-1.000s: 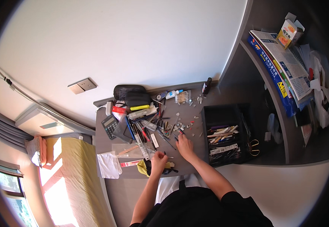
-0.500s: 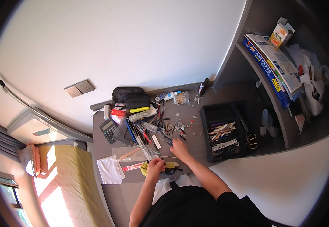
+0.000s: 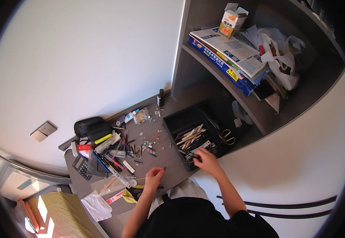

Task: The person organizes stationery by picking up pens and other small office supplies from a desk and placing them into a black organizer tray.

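My right hand (image 3: 208,162) is over the near part of the black tray (image 3: 168,135), its fingers closed on a short dark pen-like object (image 3: 196,157). Beneath and beside it in the tray lie dark pens (image 3: 188,158) and a bundle of wooden and light-coloured pencils (image 3: 192,135). Over the desk's front part, my left hand (image 3: 154,178) is pinched, and a small dark tip (image 3: 165,168) shows at its fingertips; I cannot make out its kind. A yellow-green pouch (image 3: 129,196) lies beside my left wrist, partly hidden by the forearm.
Left of my hands spreads a heap of pens (image 3: 111,160), with a calculator (image 3: 82,166), a black pencil case (image 3: 93,127) and a white cloth (image 3: 97,206). Small bits (image 3: 150,148) are scattered mid-desk. A dark bottle (image 3: 160,98) stands behind; gold-handled scissors (image 3: 227,137) lie right of the pencils.
The view has swung to the right. My right hand has gone from the desk to over the tray, with a dark object in it. My left hand has moved away from the pouch and ruler.
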The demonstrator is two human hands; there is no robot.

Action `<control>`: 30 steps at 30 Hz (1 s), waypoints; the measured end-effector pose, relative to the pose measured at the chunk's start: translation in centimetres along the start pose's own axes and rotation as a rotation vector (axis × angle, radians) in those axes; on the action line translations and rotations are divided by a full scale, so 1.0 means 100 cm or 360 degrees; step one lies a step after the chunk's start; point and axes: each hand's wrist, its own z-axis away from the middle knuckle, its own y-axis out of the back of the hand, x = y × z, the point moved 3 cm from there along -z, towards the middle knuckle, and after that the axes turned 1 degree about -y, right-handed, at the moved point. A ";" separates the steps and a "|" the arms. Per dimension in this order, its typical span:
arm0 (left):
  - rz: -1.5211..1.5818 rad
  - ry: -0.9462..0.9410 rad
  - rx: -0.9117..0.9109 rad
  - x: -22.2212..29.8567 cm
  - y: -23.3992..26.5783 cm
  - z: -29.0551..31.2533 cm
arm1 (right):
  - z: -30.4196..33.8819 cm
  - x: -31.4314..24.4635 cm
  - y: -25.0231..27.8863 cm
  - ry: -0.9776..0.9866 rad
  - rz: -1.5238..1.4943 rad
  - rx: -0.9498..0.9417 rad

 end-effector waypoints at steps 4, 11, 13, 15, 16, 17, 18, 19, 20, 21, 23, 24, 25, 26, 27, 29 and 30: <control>-0.0741 -0.0545 -0.0357 0.018 -0.088 -0.027 | 0.011 0.041 0.054 -0.0165 0.0341 -0.0076; -0.1329 -0.0882 -0.0272 0.014 -0.131 -0.031 | 0.001 0.066 0.025 0.0150 0.0565 -0.0266; -0.1276 -0.0822 -0.0269 0.014 -0.126 -0.027 | 0.000 0.073 0.020 0.0145 0.0619 -0.0256; -0.1216 -0.0770 -0.0267 0.024 -0.119 -0.022 | -0.005 0.073 0.012 0.0131 0.0647 -0.0275; -0.1161 -0.0768 -0.0271 0.024 -0.117 -0.021 | -0.006 0.074 0.011 0.0109 0.0655 -0.0301; -0.1104 -0.0769 -0.0265 0.025 -0.115 -0.020 | -0.009 0.073 0.010 0.0096 0.0664 -0.0328; -0.1046 -0.0770 -0.0258 0.025 -0.113 -0.019 | -0.011 0.071 0.010 0.0154 0.0689 -0.0312; -0.1004 -0.0740 -0.0228 0.026 -0.110 -0.018 | -0.014 0.070 0.011 0.0213 0.0713 -0.0296; -0.0965 -0.0713 -0.0198 0.027 -0.107 -0.018 | -0.016 0.067 0.012 0.0274 0.0734 -0.0275; -0.0924 -0.0687 -0.0165 0.029 -0.101 -0.018 | -0.019 0.065 0.014 0.0228 0.0649 -0.0252; -0.0934 -0.0615 -0.0062 0.023 -0.080 -0.017 | -0.023 0.057 0.019 0.0226 0.0540 -0.0148; -0.0936 -0.0578 -0.0013 0.018 -0.068 -0.018 | -0.025 0.053 0.021 0.0221 0.0487 -0.0098; -0.1089 -0.0578 0.0153 0.013 -0.049 -0.018 | -0.027 0.046 0.022 0.0200 0.0380 -0.0118; -0.1242 -0.0578 0.0294 0.008 -0.027 -0.017 | -0.026 0.044 0.019 0.0146 0.0235 -0.0149; -0.1393 -0.0575 0.0440 0.005 -0.005 -0.018 | -0.027 0.041 0.015 0.0095 0.0090 -0.0184; -0.1707 -0.0763 0.0801 0.012 0.036 -0.021 | -0.032 0.018 0.007 0.0143 -0.0149 -0.0295; -0.1788 -0.0778 0.0889 0.017 0.049 -0.024 | -0.036 0.003 -0.003 0.0090 -0.0318 -0.0416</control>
